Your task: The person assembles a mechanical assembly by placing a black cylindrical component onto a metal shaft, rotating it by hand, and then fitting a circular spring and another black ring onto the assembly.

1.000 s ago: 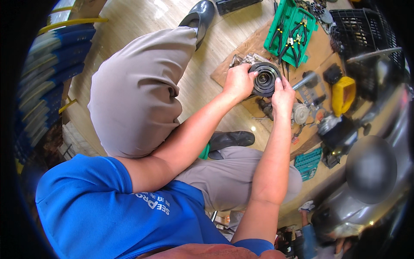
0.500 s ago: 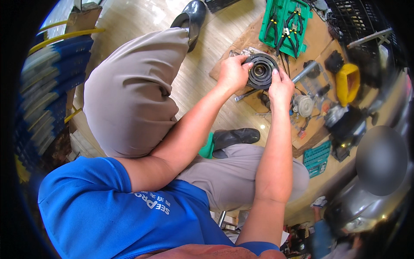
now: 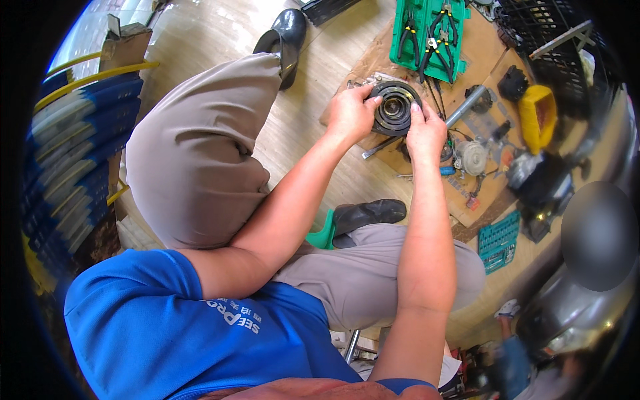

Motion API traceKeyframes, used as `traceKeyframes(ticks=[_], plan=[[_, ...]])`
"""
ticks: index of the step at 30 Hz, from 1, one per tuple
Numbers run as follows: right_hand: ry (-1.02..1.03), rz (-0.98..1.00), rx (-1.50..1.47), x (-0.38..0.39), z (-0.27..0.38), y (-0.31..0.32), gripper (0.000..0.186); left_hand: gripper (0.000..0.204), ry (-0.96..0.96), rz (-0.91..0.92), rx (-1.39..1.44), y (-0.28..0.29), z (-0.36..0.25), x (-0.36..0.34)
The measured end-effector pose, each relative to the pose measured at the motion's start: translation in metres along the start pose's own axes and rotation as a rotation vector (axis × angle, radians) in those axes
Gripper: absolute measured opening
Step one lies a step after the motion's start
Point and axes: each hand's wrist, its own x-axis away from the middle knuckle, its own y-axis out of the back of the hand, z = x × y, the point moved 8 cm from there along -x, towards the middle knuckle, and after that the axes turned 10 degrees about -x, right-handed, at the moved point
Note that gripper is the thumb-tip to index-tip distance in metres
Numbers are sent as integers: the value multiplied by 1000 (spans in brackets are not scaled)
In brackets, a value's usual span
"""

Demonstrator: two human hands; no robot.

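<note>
Between my two hands is a round black grooved pulley [image 3: 392,110] with concentric rings and a hollow centre, its open face turned up toward me. My left hand [image 3: 353,115] grips its left rim, thumb on the upper face. On the right rim, my right hand [image 3: 427,133] is closed, with the thumb laid over the edge; its other fingers are partly hidden. The pulley is held over a sheet of brown cardboard [image 3: 460,200]. A grey metal tube [image 3: 467,107] and a round silver part [image 3: 472,158] lie close to my right hand.
An open green case [image 3: 433,63] of pliers lies beyond my hands. To the right are a yellow part [image 3: 537,120], a black crate [image 3: 567,27] and a teal socket case [image 3: 499,243]. Blue and white stacked panels [image 3: 80,147] stand at the left. Another person's leg [image 3: 510,347] shows at lower right.
Both hands and the pulley have shifted slightly left in the picture, and the pulley's face is tilted a little differently. The surroundings have shifted too. The grip stays on the rim.
</note>
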Motion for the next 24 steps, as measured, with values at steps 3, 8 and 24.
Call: traceKeyframes(ticks=[3, 8, 24], plan=[[31, -40, 40, 4, 1, -2, 27, 35, -26, -24, 58, 1, 3, -1], [57, -32, 95, 5, 10, -3, 28, 33, 17, 50, 122, 2, 4, -5], [30, 70, 59, -3, 8, -6, 31, 34, 101, 140, 264, -6, 20, -14]])
